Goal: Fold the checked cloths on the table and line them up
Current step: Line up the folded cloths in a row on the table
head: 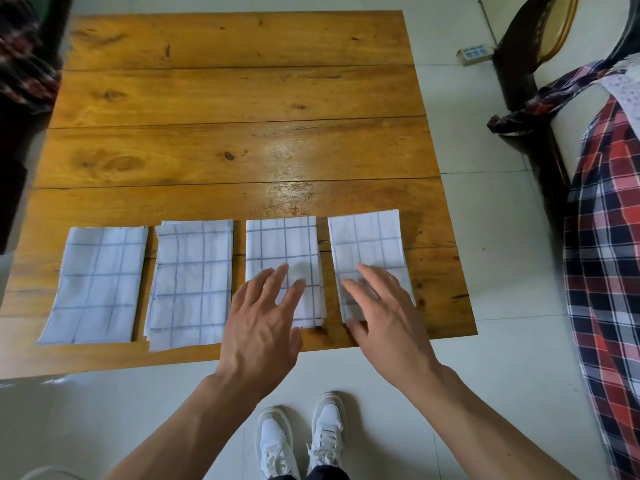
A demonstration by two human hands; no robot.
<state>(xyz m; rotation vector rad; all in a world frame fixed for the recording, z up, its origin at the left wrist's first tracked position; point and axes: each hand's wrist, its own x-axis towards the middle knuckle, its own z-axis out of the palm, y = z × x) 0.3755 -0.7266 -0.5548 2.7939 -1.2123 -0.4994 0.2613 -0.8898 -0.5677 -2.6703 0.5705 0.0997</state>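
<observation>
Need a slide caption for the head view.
Four folded checked cloths lined up on wooden table; both hands open above the right two.

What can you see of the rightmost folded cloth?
The rightmost folded cloth is white with thin grey checks, folded into a tall flat rectangle. It lies at the right end of a row of four, near the wooden table's front edge, slightly tilted. The right hand covers its near end, fingers spread open.

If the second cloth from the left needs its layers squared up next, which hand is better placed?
Left, probably. The left hand lies open over the third cloth, beside that uneven second cloth; the right hand is farther off, on the rightmost cloth.
</observation>
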